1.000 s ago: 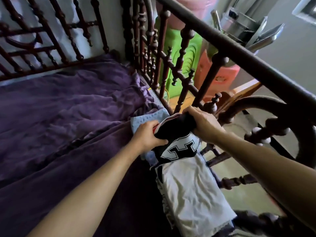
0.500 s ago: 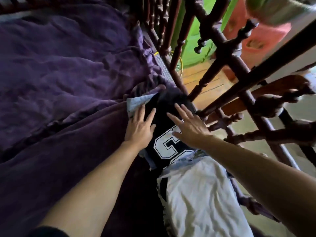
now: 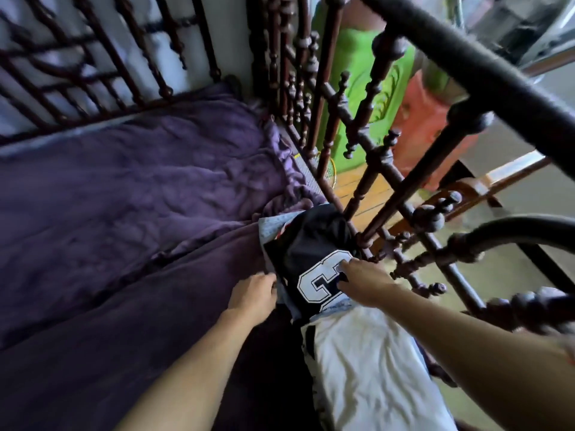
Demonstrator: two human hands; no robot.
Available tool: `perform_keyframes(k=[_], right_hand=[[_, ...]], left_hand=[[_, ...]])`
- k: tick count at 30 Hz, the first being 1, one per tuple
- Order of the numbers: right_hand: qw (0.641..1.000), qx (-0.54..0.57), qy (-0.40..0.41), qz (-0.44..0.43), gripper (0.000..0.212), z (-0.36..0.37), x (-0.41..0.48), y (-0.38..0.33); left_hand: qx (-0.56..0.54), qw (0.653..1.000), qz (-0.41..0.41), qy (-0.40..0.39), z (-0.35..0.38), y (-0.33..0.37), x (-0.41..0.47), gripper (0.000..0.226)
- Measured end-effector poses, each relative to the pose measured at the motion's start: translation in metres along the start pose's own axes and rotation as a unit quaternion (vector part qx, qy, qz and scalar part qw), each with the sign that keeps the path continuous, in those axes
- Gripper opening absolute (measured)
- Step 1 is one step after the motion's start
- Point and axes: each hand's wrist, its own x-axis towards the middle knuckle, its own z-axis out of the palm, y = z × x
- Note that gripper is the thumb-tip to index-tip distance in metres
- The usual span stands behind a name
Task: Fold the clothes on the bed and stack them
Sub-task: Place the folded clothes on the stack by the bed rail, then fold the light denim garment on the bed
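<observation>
One character, on the black garment (image 3: 308, 244)
A single large white block character (image 3: 317, 283), edged with a thin white outline, stands on the upper face of the folded cloth. It looks like a 3, but the fingers (image 3: 343, 266) of the right hand (image 3: 364, 284) lie over its near edge, so the reading is unsure.

Right hand (image 3: 364, 284) pinches black jersey (image 3: 311, 244), left hand (image 3: 253, 295) touching its edge.

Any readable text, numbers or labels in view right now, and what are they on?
"3": large white block numeral on the black jersey, partly covered by the right hand, so the reading is unsure.
No other text in view.
</observation>
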Motion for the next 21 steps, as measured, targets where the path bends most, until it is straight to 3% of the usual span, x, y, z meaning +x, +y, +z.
perform_keyframes(k=[9, 21], right_hand=[[0.974, -0.069, 0.094, -0.194, 0.029, -0.009, -0.105, -0.117], [0.848, -0.128, 0.136, -0.496, 0.022, 0.03, -0.259, -0.372]], left_hand=[[-0.037, 0.989, -0.129, 0.068, -0.009, -0.057, -0.228, 0.025], [-0.097, 0.9, -0.36, 0.225, 0.021, -0.16, -0.562, 0.017]])
